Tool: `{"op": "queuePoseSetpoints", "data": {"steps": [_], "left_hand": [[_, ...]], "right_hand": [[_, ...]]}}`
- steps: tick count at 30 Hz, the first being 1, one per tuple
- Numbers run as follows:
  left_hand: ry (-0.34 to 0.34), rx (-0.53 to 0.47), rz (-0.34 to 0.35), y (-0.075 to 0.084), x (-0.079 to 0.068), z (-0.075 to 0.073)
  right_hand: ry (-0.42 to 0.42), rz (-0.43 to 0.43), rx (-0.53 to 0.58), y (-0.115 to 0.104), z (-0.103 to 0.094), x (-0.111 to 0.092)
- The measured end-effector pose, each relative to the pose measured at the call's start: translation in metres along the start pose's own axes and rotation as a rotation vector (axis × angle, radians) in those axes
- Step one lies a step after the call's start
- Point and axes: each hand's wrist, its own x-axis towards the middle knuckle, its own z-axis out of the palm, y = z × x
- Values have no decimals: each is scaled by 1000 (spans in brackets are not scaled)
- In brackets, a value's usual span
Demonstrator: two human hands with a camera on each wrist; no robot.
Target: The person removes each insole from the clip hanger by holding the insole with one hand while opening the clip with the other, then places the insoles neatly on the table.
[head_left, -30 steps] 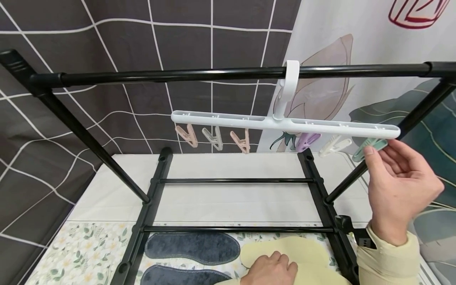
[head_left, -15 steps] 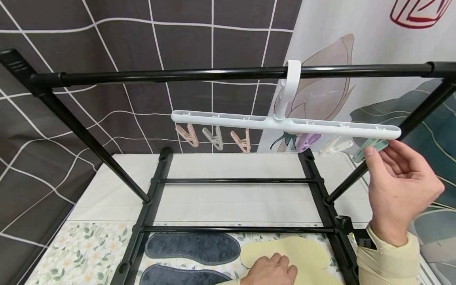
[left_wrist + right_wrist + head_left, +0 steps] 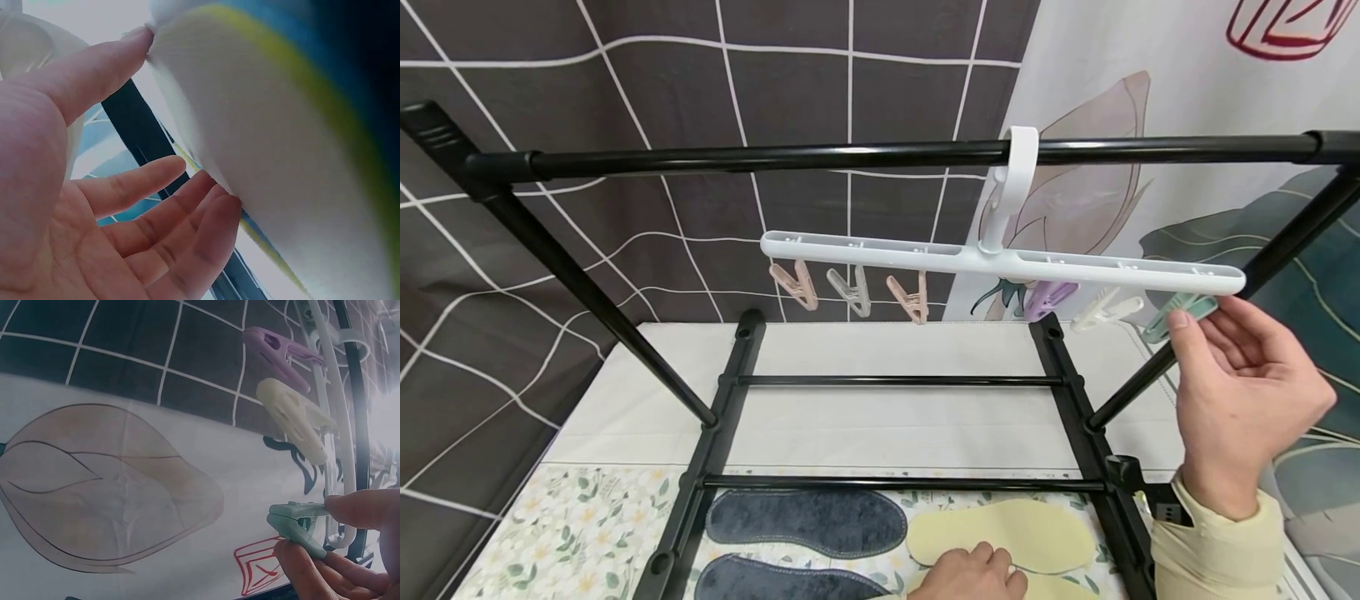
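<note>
My right hand (image 3: 1247,392) pinches a mint-green clothespin (image 3: 1180,315) at the right end of a white hanger (image 3: 925,254). In the right wrist view, thumb and fingers press the arms of the green clothespin (image 3: 297,525). My left hand (image 3: 973,575) is at the lower yellow insole (image 3: 1060,588), mostly out of frame. In the left wrist view, the thumb (image 3: 106,72) and fingertips (image 3: 225,206) of that hand touch the edges of an insole (image 3: 250,125) with a pale face. The upper yellow insole (image 3: 1000,533) lies flat beyond it.
The hanger hooks over a black rack bar (image 3: 760,158). Pink (image 3: 793,285), grey (image 3: 850,292), purple (image 3: 1048,298) and cream (image 3: 1105,308) clothespins hang from it. Two dark grey insoles (image 3: 805,521) lie on the flowered cloth (image 3: 572,525). Rack legs and crossbars (image 3: 902,482) frame the front.
The lower yellow insole, at my left hand, has dropped lower in the head view, showing a gap from the upper one. My right hand keeps its pinch on the green clothespin.
</note>
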Motion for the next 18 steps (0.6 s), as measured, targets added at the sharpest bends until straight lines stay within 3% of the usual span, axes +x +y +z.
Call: {"op": "queuePoseSetpoints", "data": {"steps": [9,14,18], "left_hand": [[-85,-133,-52,-6,4,-11],[-51,-350,-70,-23,5,-25],[15,-396,-187,-39,5,-41]], "right_hand": [[3,8,15,1,1,1],[9,74,22,1,1,0],[-2,99,23,2,2,-4]]}}
